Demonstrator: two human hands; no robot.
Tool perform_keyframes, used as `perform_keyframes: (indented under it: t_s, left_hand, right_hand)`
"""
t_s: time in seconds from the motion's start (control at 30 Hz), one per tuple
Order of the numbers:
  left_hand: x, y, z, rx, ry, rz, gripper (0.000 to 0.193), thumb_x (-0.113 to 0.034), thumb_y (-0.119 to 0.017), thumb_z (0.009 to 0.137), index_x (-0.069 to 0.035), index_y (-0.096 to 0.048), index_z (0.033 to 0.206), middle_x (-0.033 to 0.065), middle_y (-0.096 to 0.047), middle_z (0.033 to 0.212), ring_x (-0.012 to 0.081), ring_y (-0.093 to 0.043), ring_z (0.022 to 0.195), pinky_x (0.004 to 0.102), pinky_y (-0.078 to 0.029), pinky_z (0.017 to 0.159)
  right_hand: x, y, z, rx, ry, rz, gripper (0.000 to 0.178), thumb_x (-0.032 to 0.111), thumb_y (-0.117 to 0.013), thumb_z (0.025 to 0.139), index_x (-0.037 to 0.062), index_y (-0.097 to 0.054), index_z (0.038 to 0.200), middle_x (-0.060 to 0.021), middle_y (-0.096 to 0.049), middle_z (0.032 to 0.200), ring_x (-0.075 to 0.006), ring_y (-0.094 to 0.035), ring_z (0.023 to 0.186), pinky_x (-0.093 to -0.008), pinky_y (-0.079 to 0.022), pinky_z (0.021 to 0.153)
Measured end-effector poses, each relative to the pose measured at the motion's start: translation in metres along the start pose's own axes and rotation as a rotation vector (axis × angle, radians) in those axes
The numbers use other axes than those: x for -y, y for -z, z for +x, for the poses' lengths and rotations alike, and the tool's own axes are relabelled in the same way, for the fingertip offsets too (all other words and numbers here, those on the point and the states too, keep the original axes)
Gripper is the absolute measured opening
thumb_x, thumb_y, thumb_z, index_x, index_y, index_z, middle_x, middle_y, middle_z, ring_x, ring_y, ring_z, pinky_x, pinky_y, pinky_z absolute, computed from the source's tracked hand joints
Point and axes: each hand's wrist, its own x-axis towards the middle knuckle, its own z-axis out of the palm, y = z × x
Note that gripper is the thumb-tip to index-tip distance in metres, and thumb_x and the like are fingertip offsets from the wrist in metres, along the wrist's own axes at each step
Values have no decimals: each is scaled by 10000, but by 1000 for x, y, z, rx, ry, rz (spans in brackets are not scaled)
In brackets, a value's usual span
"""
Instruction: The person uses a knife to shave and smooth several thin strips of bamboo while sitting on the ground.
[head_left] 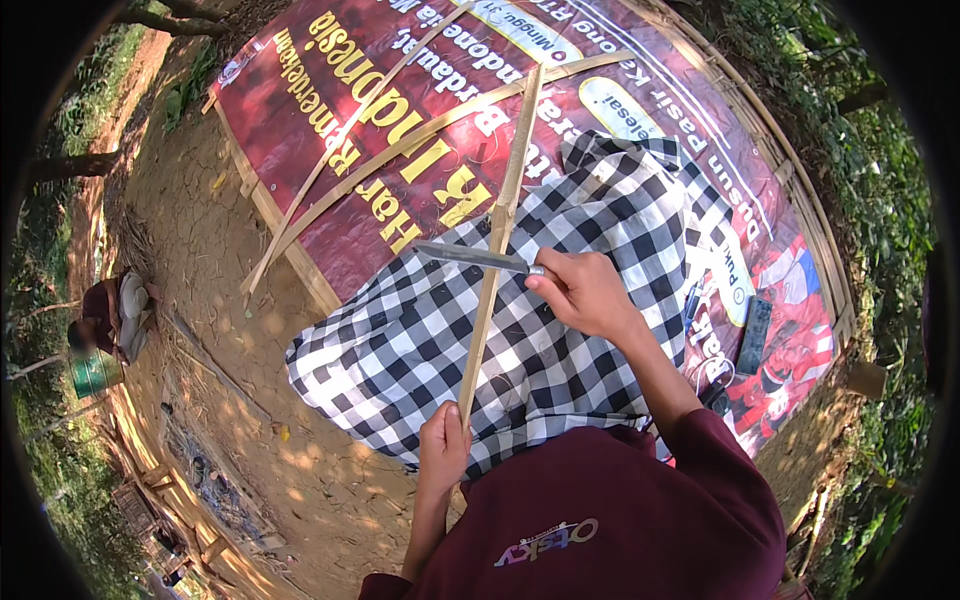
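Head view. The bamboo strip is located in front of the torso, above the checked cloth. Its long axis runs nearly along the viewing direction: the near end sits at lower centre, and the far end points up and slightly right, over the red banner. The strip is straight and slender.

The left hand is closed around the near end, thumb uppermost along the strip. The left forearm enters from the lower edge and points upward.

The right hand is closed around the handle of the knife; the fingers largely cover the handle. The blade points left, tip slightly raised in the view, and crosses the strip at a steep angle near mid-length. Contact between blade and strip appears likely, but cannot be confirmed from this angle. The right forearm extends up and to the left from the maroon sleeve, elbow bent.

Beyond the cloth, a pale slat lies diagonally across the banner.
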Motion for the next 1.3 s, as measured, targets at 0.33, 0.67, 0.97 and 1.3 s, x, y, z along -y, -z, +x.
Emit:
perform_keyframes:
  t_s: [0.33,0.67,0.97,1.3]
  left_hand:
    - [3,1,4,-38,20,-69,346,-205,-339,1031,-67,-452,735,-44,-380,521,28,-347,436,209,-283,417]
    - [1,-6,3,-104,-38,58,349,-182,-362,1022,-44,-427,708,-16,-412,519,45,-378,457,245,-309,420]
    - [8,0,5,-78,-3,62,343,-184,-342,1027,-45,-454,735,-38,-392,529,35,-384,452,230,-308,420]
    - [13,1,-1,-63,-43,119,346,-196,-356,1020,-30,-454,733,23,-425,505,96,-414,438,285,-337,433]
  right_hand:
    - [21,-21,-25,191,473,-346,400,468,-586,867,96,-500,749,-40,-468,541,-244,-545,457,-360,-442,440]
    - [-28,-12,27,-111,-118,3,397,407,-519,952,70,-462,749,-54,-479,515,-236,-482,422,-356,-366,420]
    - [-4,-31,2,80,-80,358,433,452,-527,936,65,-502,745,-50,-465,497,-240,-402,375,-371,-347,410]
    - [-44,-2,47,-271,92,-475,430,501,-518,903,103,-502,741,-74,-579,572,-324,-602,500,-409,-463,440]
